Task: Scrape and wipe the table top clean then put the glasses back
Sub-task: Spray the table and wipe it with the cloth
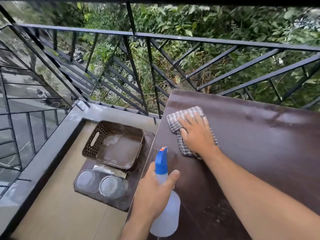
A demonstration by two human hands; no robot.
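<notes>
Checked cloth [186, 129] under flat, spread right hand [196, 134], wiping table [259, 144]; left hand [152, 193] wrapped around sprayer [164, 201]; glasses [107, 186] parked aside.

The dark brown glossy table top [251, 144] runs out of the picture at the right and bottom edges, and the flat right hand [195, 134] hides the middle of the grey-and-white checked cloth [183, 115] beneath it. The left hand [152, 194] covers the neck of the translucent white spray bottle with a blue nozzle [166, 217], whose small red label is too blurred to read. The clear drinking glasses [108, 187] on the lower brown stool [138, 137] are blurred, their count uncertain, and the table edge hides part of that stool.
</notes>
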